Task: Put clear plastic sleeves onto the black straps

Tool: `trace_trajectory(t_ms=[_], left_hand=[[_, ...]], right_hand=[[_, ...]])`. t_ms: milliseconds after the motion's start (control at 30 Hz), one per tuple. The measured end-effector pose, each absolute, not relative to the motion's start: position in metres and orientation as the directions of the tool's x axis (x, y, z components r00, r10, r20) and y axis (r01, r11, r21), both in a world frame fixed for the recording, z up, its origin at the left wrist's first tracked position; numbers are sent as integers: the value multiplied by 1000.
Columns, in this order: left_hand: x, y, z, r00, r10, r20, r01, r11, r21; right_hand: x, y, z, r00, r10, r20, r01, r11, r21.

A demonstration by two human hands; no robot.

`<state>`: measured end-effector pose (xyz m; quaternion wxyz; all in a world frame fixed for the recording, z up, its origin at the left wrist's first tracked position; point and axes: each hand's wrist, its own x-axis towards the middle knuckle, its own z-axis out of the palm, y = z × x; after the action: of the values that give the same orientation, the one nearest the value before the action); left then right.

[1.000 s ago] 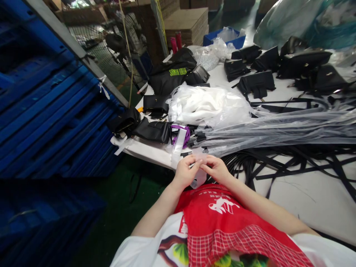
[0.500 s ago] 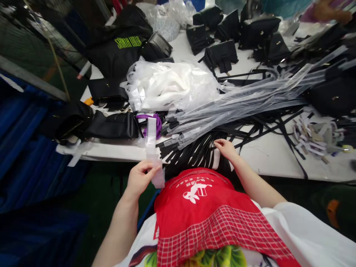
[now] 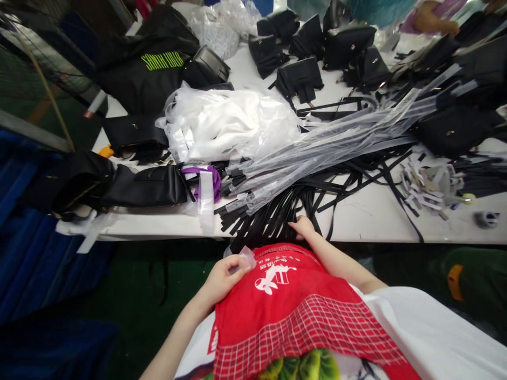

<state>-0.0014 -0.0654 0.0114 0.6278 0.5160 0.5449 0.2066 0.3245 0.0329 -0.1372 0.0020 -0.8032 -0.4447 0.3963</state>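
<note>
My left hand hangs below the table edge, next to my red apron, with its fingers pinched on a small clear plastic sleeve. My right hand reaches to the near edge of the white table, its fingers down on the ends of a bundle of black straps. Whether they grip a strap is hidden. A pile of long clear plastic sleeves lies across the straps.
Black bags line the table's left side, more black bags sit at the back. A white plastic-wrapped bundle lies in the middle, paper scraps at right. Another person's arm shows at top right. Blue crates stand at left.
My hands were together holding the plastic sleeve, then parted. My left hand drew back to my apron with the sleeve; my right hand went onto the black straps. The view swung right.
</note>
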Motion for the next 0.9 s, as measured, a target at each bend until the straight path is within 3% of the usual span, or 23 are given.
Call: trace_trajectory(t_ms=[300, 467, 567, 633, 700, 800, 900], left_hand=[[2, -67, 5, 293, 812, -505, 282, 431, 857], [2, -63, 13, 210, 830, -517, 156, 494, 856], [-6, -53, 22, 155, 857, -491, 36, 492, 870], [-14, -41, 32, 145, 893, -427, 8, 430, 903], [-21, -28, 46, 173, 939, -296, 28, 295, 955], [-25, -11, 72, 312, 948, -56, 128, 16, 992], [-23, -6, 95, 488, 868, 88, 171, -195, 966]], right_hand=[[325, 31, -106, 229, 676, -701, 480, -705, -523], [303, 40, -65, -16, 714, -700, 226, -679, -698], [278, 56, -27, -253, 758, -602, -48, -631, -774], [259, 68, 1, -383, 786, -485, -243, -592, -768], [240, 77, 31, -436, 811, -390, -336, -549, -765], [216, 81, 75, -493, 820, -292, -344, -492, -800], [201, 79, 112, -560, 801, -212, -271, -419, -867]])
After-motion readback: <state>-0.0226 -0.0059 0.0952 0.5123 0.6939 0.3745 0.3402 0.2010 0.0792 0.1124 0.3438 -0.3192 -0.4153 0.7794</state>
